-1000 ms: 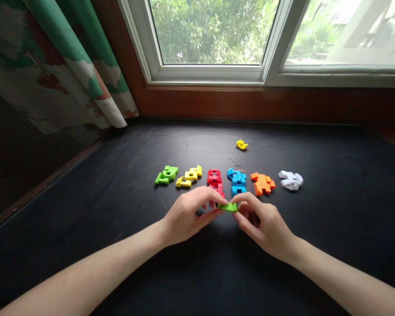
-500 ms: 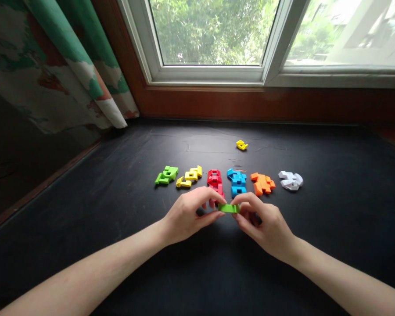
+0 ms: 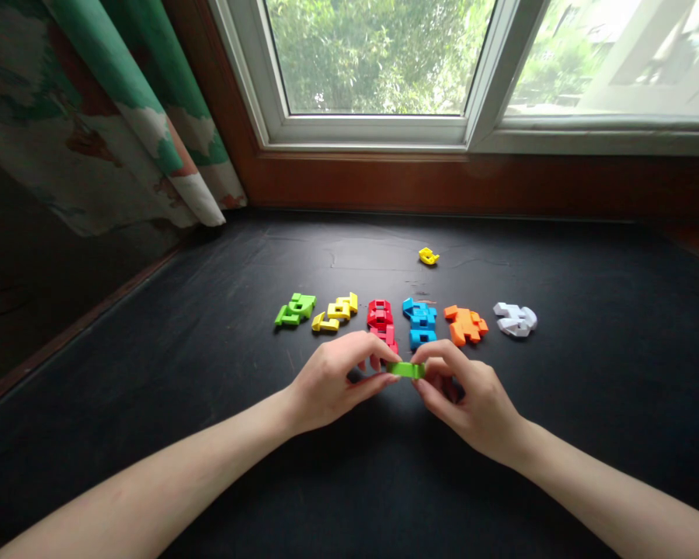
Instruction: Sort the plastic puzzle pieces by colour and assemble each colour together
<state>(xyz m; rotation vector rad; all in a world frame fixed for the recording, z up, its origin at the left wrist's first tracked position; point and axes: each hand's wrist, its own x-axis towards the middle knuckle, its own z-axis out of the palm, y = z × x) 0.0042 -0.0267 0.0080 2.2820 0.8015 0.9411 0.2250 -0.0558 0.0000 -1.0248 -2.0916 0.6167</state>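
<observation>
A small green plastic piece [image 3: 406,370] is pinched between both hands, just above the black surface. My left hand [image 3: 341,380] grips its left end with thumb and forefinger. On the right end, my right hand [image 3: 466,392] closes its thumb and fingertips. Right beyond my fingers lie red plastic pieces [image 3: 380,314], partly covered by my left hand, and blue pieces [image 3: 422,320]. Orange pieces [image 3: 464,324] and white pieces [image 3: 516,320] sit farther right. To the left are yellow pieces [image 3: 339,310] and green pieces [image 3: 296,309].
A lone yellow piece [image 3: 428,256] lies farther back on the black surface [image 3: 210,326]. Behind it stands a white-framed window [image 3: 373,136] above a brown wooden ledge [image 3: 361,185]. A patterned curtain [image 3: 151,132] hangs at the left.
Both hands and the green piece between them have shifted very slightly to the right. The piece looks a little turned. The other pieces lie where they were.
</observation>
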